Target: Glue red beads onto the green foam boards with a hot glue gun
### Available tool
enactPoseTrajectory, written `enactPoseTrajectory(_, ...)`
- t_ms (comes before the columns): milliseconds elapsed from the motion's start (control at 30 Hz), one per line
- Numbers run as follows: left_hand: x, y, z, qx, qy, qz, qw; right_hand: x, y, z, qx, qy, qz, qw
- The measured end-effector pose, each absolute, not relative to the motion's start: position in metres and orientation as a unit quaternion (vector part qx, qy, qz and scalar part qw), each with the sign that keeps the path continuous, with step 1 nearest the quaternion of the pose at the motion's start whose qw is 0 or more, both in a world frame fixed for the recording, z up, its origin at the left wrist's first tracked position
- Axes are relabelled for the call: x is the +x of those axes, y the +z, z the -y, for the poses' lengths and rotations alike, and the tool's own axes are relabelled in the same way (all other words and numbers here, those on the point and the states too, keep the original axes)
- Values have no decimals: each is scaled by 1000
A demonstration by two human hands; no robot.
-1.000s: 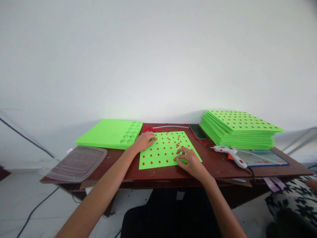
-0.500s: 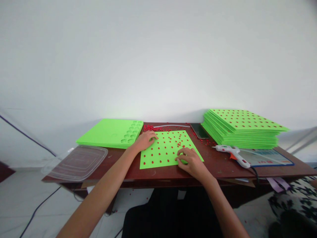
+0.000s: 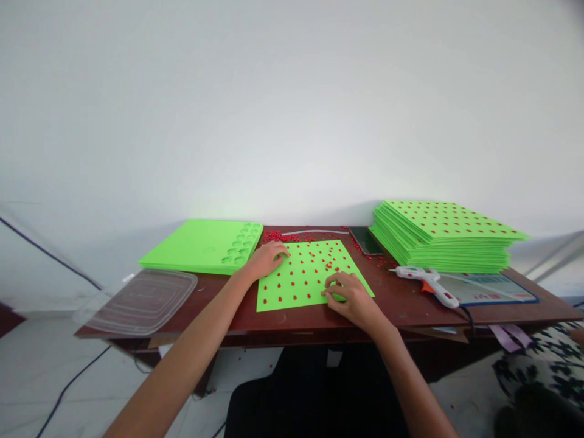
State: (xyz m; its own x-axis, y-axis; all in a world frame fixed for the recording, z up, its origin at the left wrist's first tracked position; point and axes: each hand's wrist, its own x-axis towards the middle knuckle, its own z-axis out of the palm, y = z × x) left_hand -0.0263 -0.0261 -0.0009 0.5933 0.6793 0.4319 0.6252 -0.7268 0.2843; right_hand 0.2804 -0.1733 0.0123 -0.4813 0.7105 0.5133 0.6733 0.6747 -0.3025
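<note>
1. Fingertips of the right hand [image 3: 350, 299] nearly met beside a red piece [image 3: 322, 293] on the green sheet [image 3: 287, 291]; grip unclear.
2. Left hand [image 3: 268, 259] rested on its left side, fingers loosely curled, clasping nothing visible.
3. Rows looked mostly filled; scattered pieces [image 3: 329, 266] seemingly awaited placing.
4. Dotted stack [image 3: 449, 254] appeared finished.

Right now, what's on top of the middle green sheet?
On the green sheet: red pieces, mostly in rows, some clustered irregularly right of centre. The left hand and right hand hide patches; what's beneath them can't be seen.
</note>
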Motion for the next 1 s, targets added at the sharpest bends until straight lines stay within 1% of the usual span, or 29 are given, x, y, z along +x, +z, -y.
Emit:
enactPoseTrajectory(67, -26, 0, 26, 890, 264, -367, 53, 282, 12, 172, -406, 26, 848, 340)
enactPoseTrajectory(200, -25, 0, 26, 890, 266, -367, 56, 296, 17, 148, -438, 30, 782, 442)
enactPoseTrajectory(267, -26, 0, 26, 890, 265, -366, 52, 306, 22, 125, -443, 28, 789, 425)
enactPoseTrajectory(400, -27, -2, 25, 890, 269, -365, 47, 318, 23, 83, -422, 38, 845, 327)
enactPoseTrajectory(500, -27, -2, 25, 889, 271, -364, 48, 317, 15, 70, -430, 37, 854, 291)
enactPoseTrajectory(667, -26, -2, 25, 889, 272, -364, 54, 314, 10, 74, -441, 39, 840, 315)
enactPoseTrajectory(867, -27, -2, 25, 890, 274, -361, 53, 312, 10, 80, -423, 8, 856, 299)
enactPoseTrajectory(1000, -27, -3, 24, 889, 272, -364, 52, 315, 9, 81, -402, 47, 842, 356)
